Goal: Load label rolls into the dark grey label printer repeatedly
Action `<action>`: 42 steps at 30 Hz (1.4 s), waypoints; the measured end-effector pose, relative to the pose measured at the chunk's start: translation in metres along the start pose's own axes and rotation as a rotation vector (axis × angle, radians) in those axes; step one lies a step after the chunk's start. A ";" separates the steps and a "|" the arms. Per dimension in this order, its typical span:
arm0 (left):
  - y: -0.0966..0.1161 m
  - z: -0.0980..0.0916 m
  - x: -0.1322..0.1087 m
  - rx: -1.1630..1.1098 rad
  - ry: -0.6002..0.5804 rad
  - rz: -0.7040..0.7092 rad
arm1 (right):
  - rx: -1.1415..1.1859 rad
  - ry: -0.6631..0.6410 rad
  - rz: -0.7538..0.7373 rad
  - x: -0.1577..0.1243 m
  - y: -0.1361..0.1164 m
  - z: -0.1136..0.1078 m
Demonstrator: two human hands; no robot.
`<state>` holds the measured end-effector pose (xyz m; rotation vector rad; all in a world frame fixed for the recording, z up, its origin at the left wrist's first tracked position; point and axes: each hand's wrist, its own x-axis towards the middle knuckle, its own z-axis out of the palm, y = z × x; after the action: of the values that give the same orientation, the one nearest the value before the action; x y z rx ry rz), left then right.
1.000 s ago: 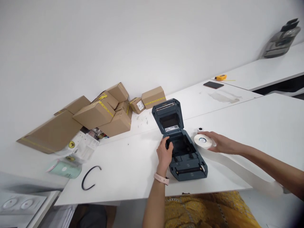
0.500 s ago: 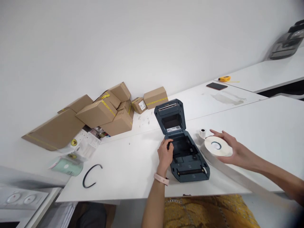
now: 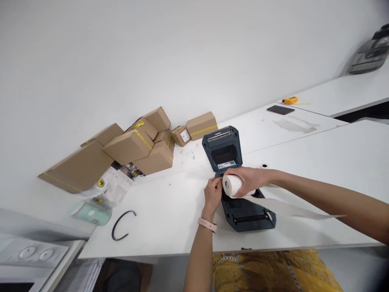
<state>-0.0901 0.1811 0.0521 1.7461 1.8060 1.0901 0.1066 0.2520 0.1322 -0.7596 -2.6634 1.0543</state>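
A dark label printer [image 3: 249,215] lies on the white table with its lid [image 3: 223,152] raised. My right hand [image 3: 252,178] is closed around a white roll of label paper [image 3: 232,185], holding it over the printer's inner bay. A loose paper strip [image 3: 291,207] trails from the roll toward the right, below my forearm. My left hand [image 3: 212,194] is at the printer's left side, its curled fingers gripping the bay's edge beside the roll's end. My fingertips there are partly hidden. Behind my right wrist, a small white roll [image 3: 264,166] shows in part.
Cardboard boxes [image 3: 130,146] are piled against the wall at left. Nearer lie a green pouch [image 3: 94,213] and a curved black band [image 3: 117,227]. A dark flat phone-like slab [image 3: 280,110] and a yellow tape measure [image 3: 290,100] lie at back right.
My right hand has carried the paper roll leftward from beside the printer to over its bay, turning it on its side. My left hand stays at the printer's left edge.
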 end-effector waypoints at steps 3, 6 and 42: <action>-0.003 0.000 0.002 -0.035 0.007 -0.012 | -0.081 -0.029 0.018 0.003 0.003 0.004; -0.005 -0.001 0.002 -0.085 0.010 -0.009 | -0.138 -0.088 0.031 0.006 0.003 0.003; 0.001 0.012 -0.120 -0.536 0.298 -0.408 | -0.132 0.285 -0.156 -0.036 0.022 0.044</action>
<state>-0.0641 0.0685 0.0178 0.9004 1.7084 1.5251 0.1310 0.2207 0.0856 -0.6560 -2.5150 0.6813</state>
